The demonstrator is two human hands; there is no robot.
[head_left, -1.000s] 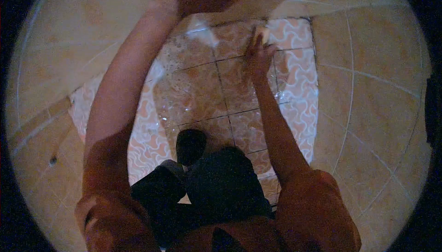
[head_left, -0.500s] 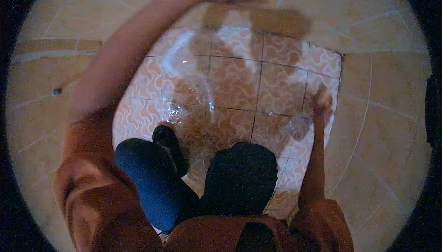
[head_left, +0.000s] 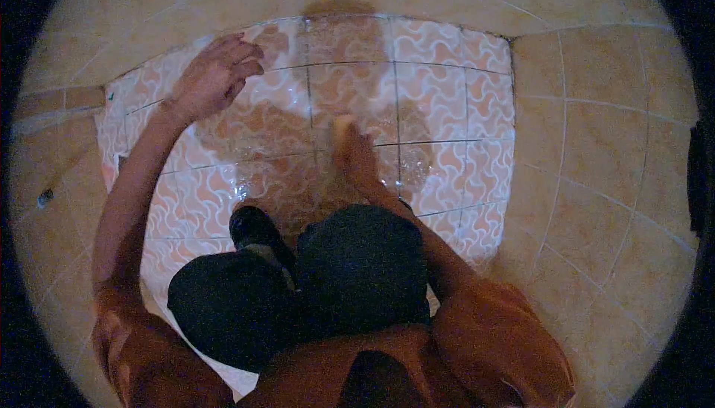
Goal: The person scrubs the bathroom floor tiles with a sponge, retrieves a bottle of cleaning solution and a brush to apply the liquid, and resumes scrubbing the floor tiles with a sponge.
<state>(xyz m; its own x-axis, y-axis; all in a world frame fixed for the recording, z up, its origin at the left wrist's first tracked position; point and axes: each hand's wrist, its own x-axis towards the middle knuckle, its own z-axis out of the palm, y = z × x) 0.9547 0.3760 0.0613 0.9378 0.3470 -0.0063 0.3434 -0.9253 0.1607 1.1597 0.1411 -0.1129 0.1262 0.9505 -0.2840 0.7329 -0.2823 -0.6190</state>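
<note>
My left hand (head_left: 220, 76) hangs over the back left part of the patterned floor, its fingers loosely curled and apart, with nothing in it. Near the middle of the floor my right hand (head_left: 357, 158) is closed on a small yellowish object (head_left: 343, 128), whose exact kind is too blurred to tell. That object is low, at or just above the tiles. The tiled floor (head_left: 432, 102) has orange and white wavy shapes and shines wet around the right hand.
Beige tiled walls (head_left: 596, 140) rise at the back and on both sides. My dark-clad knees (head_left: 361, 259) and a black shoe (head_left: 253, 229) are in front of my body. A small dark fitting (head_left: 46, 197) is on the left wall.
My right hand has moved from the right side of the floor to its middle with the yellowish object. My left hand has come down and left from the back wall. The view has shifted.
</note>
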